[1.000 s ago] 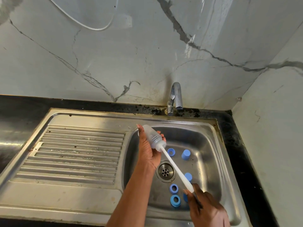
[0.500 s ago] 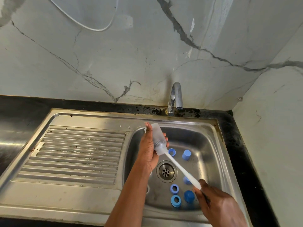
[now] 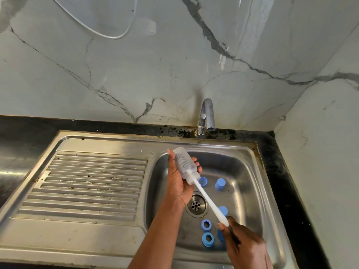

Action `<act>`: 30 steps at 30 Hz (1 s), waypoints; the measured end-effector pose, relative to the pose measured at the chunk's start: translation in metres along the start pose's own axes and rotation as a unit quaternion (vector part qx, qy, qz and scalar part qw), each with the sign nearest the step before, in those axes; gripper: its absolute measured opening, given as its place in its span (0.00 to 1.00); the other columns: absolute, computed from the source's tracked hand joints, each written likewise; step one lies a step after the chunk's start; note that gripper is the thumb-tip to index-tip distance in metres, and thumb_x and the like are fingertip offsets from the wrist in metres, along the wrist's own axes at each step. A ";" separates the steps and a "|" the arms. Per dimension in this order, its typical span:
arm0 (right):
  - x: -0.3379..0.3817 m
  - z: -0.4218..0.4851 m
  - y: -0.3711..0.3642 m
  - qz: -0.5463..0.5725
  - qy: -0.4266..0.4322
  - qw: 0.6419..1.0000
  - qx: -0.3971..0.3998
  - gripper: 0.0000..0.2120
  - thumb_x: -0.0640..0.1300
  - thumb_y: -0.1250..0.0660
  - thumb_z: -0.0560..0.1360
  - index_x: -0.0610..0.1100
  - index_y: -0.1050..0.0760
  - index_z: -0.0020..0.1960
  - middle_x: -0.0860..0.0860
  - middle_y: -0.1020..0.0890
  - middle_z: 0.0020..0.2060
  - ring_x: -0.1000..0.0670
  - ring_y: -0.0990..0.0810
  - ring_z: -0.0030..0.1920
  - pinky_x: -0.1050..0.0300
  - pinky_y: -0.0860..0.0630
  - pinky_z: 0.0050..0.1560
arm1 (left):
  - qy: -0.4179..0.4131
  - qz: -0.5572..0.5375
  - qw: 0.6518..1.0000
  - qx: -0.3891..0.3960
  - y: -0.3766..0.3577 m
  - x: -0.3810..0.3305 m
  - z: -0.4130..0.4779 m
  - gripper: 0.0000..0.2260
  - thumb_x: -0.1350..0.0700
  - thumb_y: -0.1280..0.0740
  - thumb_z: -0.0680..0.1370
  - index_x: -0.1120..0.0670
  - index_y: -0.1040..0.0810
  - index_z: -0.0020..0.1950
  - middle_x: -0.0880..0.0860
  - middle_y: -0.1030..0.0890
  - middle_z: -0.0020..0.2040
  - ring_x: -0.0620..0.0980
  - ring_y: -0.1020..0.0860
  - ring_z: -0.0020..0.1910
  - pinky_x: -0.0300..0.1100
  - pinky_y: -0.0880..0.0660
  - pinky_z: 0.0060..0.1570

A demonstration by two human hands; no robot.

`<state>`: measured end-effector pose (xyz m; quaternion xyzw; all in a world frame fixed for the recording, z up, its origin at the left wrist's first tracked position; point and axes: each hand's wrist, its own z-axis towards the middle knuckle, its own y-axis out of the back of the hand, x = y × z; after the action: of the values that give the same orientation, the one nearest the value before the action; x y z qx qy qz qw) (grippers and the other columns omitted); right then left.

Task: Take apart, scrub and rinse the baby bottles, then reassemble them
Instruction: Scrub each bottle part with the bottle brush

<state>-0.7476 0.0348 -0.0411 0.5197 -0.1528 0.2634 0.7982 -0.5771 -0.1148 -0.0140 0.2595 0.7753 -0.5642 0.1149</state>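
My left hand (image 3: pixel 179 183) grips a clear baby bottle (image 3: pixel 185 166) over the sink basin (image 3: pixel 250 171), its mouth tilted down to the right. A white bottle brush (image 3: pixel 210 202) goes into that mouth; its head is inside the bottle. My right hand (image 3: pixel 244 247) holds the brush handle near the basin's front. On the basin floor lie several blue parts: a ring (image 3: pixel 203 181) and a cap (image 3: pixel 220 184) at the back, a cap (image 3: pixel 223 210) behind the handle, and two rings (image 3: pixel 206 225) (image 3: pixel 207 238) at the front. Another blue piece (image 3: pixel 220 234) is partly hidden by my right hand.
The steel faucet (image 3: pixel 206 115) stands behind the basin with no water running. A ribbed draining board (image 3: pixel 87 183) stretches to the left. The round drain (image 3: pixel 196 205) sits mid-basin. Black countertop (image 3: pixel 287 181) borders the sink; marble walls close the back and right.
The bottle has tipped more upright in my left hand and shifted slightly right. My right hand drew the brush back a little, then pushed it in again.
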 end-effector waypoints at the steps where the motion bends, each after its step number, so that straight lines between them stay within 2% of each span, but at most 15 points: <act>1: -0.001 0.000 0.001 0.008 0.002 1.000 0.002 0.18 0.53 0.31 0.72 0.40 0.14 0.49 0.51 0.20 0.28 0.56 0.25 0.24 0.64 0.26 0.29 | 0.001 0.005 1.000 0.006 0.000 -0.001 -0.001 0.34 0.34 0.20 0.59 0.56 0.19 0.53 0.58 0.19 0.43 0.53 0.20 0.39 0.46 0.19 0.38; 5: -0.007 0.009 0.005 0.025 0.008 0.999 0.020 0.20 0.56 0.33 0.74 0.39 0.15 0.49 0.52 0.22 0.26 0.57 0.28 0.23 0.65 0.28 0.27 | 0.008 0.035 0.999 0.024 0.001 -0.004 -0.003 0.36 0.33 0.21 0.58 0.58 0.20 0.54 0.58 0.19 0.43 0.53 0.20 0.38 0.46 0.19 0.39; 8: -0.008 0.017 0.008 0.026 0.012 0.999 0.038 0.26 0.62 0.39 0.78 0.40 0.15 0.50 0.55 0.23 0.25 0.59 0.30 0.23 0.67 0.29 0.26 | 0.004 0.074 0.997 0.020 0.000 -0.006 -0.003 0.39 0.31 0.21 0.57 0.59 0.22 0.55 0.57 0.19 0.42 0.52 0.20 0.38 0.45 0.20 0.39; 11: -0.010 0.025 0.012 0.011 0.009 0.999 0.033 0.25 0.63 0.41 0.78 0.44 0.14 0.49 0.55 0.25 0.25 0.61 0.35 0.23 0.63 0.29 0.25 | -0.008 0.075 0.997 0.020 -0.002 -0.008 -0.003 0.41 0.33 0.20 0.57 0.59 0.23 0.58 0.58 0.19 0.42 0.52 0.20 0.38 0.46 0.20 0.38; 15: -0.007 0.026 0.014 -0.026 0.015 0.999 0.012 0.22 0.60 0.38 0.78 0.44 0.14 0.50 0.54 0.24 0.27 0.56 0.29 0.24 0.61 0.27 0.26 | -0.022 0.060 0.998 0.016 -0.005 -0.015 -0.004 0.43 0.34 0.20 0.58 0.60 0.25 0.62 0.58 0.19 0.43 0.53 0.19 0.39 0.47 0.19 0.40; 17: -0.001 0.022 0.009 -0.018 0.003 1.000 -0.016 0.21 0.57 0.36 0.76 0.42 0.15 0.50 0.54 0.23 0.28 0.56 0.28 0.25 0.63 0.27 0.28 | -0.029 0.047 0.998 0.001 -0.009 -0.017 -0.004 0.45 0.35 0.20 0.59 0.61 0.27 0.66 0.59 0.19 0.45 0.54 0.19 0.41 0.48 0.19 0.42; 20: 0.012 0.018 0.001 -0.024 -0.008 0.998 -0.051 0.24 0.59 0.39 0.78 0.40 0.14 0.47 0.52 0.22 0.26 0.56 0.27 0.23 0.63 0.28 0.27 | -0.046 0.051 0.997 -0.026 -0.015 -0.016 -0.004 0.52 0.35 0.20 0.60 0.63 0.34 0.73 0.62 0.21 0.50 0.57 0.19 0.46 0.50 0.19 0.45; 22: 0.021 0.019 -0.002 -0.005 -0.024 0.998 -0.062 0.25 0.59 0.40 0.78 0.41 0.14 0.45 0.52 0.22 0.24 0.56 0.28 0.21 0.64 0.28 0.25 | -0.061 0.049 0.996 -0.032 -0.014 -0.015 -0.003 0.54 0.35 0.19 0.58 0.61 0.34 0.74 0.62 0.20 0.49 0.57 0.18 0.46 0.51 0.19 0.45; 26: 0.033 0.019 -0.002 0.021 -0.045 0.998 -0.037 0.19 0.58 0.36 0.73 0.45 0.15 0.40 0.54 0.23 0.22 0.56 0.27 0.20 0.66 0.29 0.22 | -0.061 0.035 0.997 -0.035 -0.009 -0.016 -0.004 0.55 0.35 0.18 0.52 0.58 0.32 0.72 0.60 0.19 0.50 0.56 0.17 0.47 0.53 0.19 0.46; 28: 0.034 0.017 -0.003 0.027 -0.049 0.998 -0.016 0.19 0.58 0.35 0.72 0.44 0.15 0.40 0.55 0.24 0.21 0.55 0.27 0.21 0.66 0.30 0.22 | -0.059 0.040 0.996 -0.044 -0.005 -0.017 -0.005 0.56 0.34 0.18 0.52 0.58 0.33 0.73 0.60 0.19 0.50 0.55 0.17 0.47 0.53 0.19 0.46; 30: 0.029 0.018 0.001 0.040 -0.048 0.998 0.006 0.21 0.63 0.37 0.74 0.47 0.16 0.39 0.55 0.25 0.21 0.56 0.28 0.21 0.66 0.30 0.22 | -0.058 0.060 0.995 -0.049 -0.001 -0.019 -0.005 0.58 0.32 0.19 0.51 0.59 0.33 0.73 0.59 0.20 0.50 0.53 0.17 0.46 0.51 0.18 0.45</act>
<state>-0.7234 0.0262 -0.0180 0.5302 -0.2095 0.2706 0.7757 -0.5614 -0.1156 -0.0028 0.2661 0.7771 -0.5318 0.2060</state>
